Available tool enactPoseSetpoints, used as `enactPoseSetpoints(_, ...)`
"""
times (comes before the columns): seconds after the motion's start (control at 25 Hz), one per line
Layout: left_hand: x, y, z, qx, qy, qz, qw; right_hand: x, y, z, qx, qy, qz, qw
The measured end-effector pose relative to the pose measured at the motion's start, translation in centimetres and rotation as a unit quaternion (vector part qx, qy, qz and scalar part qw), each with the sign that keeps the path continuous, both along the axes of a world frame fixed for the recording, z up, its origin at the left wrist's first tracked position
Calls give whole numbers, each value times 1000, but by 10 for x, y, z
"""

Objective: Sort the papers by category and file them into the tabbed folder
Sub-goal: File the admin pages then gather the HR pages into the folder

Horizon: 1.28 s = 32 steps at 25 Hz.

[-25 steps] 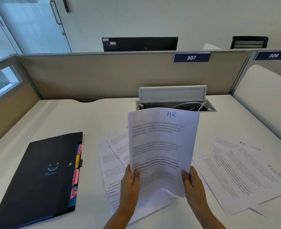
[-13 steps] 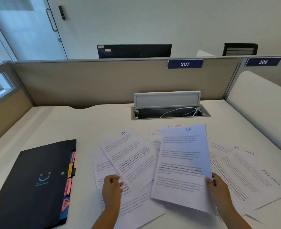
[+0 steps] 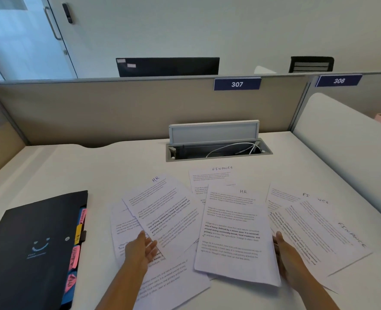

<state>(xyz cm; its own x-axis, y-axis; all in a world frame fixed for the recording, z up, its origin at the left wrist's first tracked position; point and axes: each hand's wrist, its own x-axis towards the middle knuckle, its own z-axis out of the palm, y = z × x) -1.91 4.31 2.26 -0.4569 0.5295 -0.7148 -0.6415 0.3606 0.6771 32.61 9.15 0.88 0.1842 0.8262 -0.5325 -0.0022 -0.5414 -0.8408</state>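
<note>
A black tabbed folder lies shut at the left, its pink, yellow and blue tabs facing the papers. Printed sheets are spread over the desk. One sheet marked HR lies left of centre, and my left hand rests on its lower edge with straight fingers. A second HR sheet lies in the middle on other papers. My right hand sits against its right edge, fingers straight, no thumb showing on top. Sheets marked FINANCE overlap at the right, and another FINANCE sheet lies behind.
An open cable hatch with white wires sits in the desk behind the papers. A beige partition closes the back, a white divider the right side. More sheets lie under my left forearm.
The HR sheet, first held upright in both hands, has come down flat onto the middle of the pile. My left hand let go and moved onto the left HR sheet.
</note>
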Motion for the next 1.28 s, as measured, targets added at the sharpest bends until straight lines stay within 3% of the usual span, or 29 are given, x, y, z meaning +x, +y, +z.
enactPoseSetpoints(0.12, -1, 4, 2, 9, -36, 2, 999, 1, -1, -3, 8, -7, 15, 1000)
enactPoseSetpoints(0.2, 2, 6, 4, 6, -14, -10, 1000, 2, -1, -4, 16, -3, 24, 1000)
enactPoseSetpoints(0.28, 11, 9, -2, -31, 119, -81, 989, 4, -1, -3, 36, 20, 27, 999)
enactPoseSetpoints(0.36, 21, 11, -9, -78, 286, -158, 942, 6, 1, -4, 44, 44, 30, 998)
enactPoseSetpoints(0.48, 35, 6, -14, -96, 351, -181, 913, 9, 5, -14, 19, 44, 79, 996)
enactPoseSetpoints(0.68, 32, 0, 12, -82, 456, -76, 883, 16, 11, -32, 18, 46, 115, 992)
enactPoseSetpoints(0.84, 20, -6, 46, -46, 470, 12, 881, 15, 10, -31, 34, 31, 108, 993)
enactPoseSetpoints(0.96, 15, -12, 62, -20, 478, 26, 878, 12, 7, -25, 46, 22, 106, 993)
enactPoseSetpoints(1.28, 57, -24, 27, -41, 426, -141, 893, 13, 7, -25, 46, 30, 116, 992)
